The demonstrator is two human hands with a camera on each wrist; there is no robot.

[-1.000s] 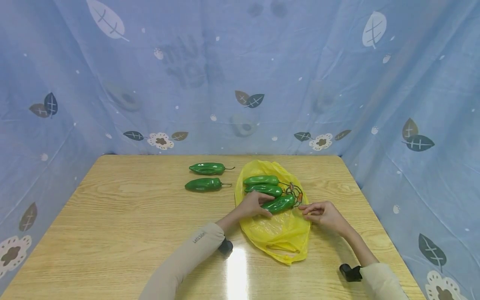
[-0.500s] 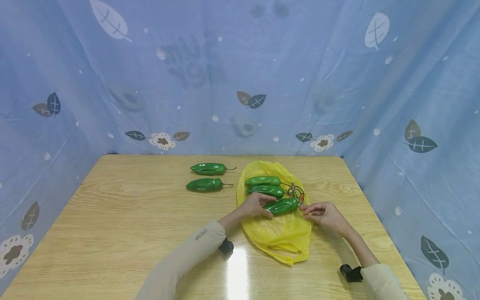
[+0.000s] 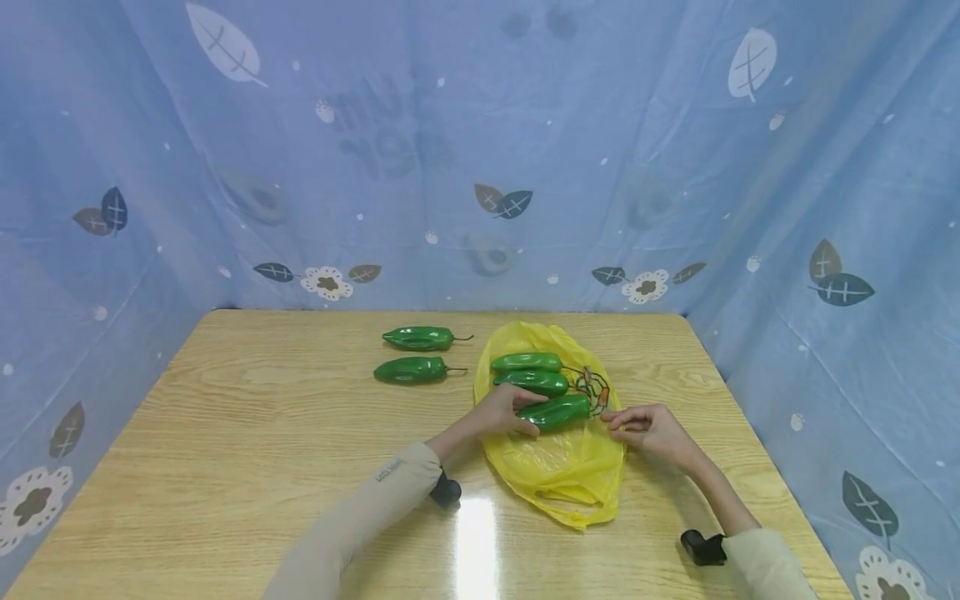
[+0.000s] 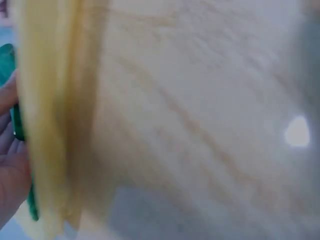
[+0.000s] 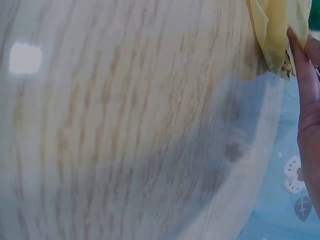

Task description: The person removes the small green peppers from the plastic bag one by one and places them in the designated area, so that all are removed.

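A left hand (image 3: 501, 411) gripping the near end of a green pepper (image 3: 564, 412) over a yellow bag (image 3: 551, 467), a right hand (image 3: 654, 432) pinching the bag's edge, a shiny wooden table (image 3: 262, 433), blue leafy cloth (image 3: 420, 150) behind and beside, one bag, two more peppers (image 3: 531, 382) on it, two peppers on the table (image 3: 411, 370).

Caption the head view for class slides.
Left hand grips a green pepper; right hand pinches the edge of a yellow bag.

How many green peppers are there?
5. On the table, left of the bag, a back pepper and a front pepper. On the bag, a far pepper, a middle pepper and a near pepper held by the left hand. Folds might hide more.
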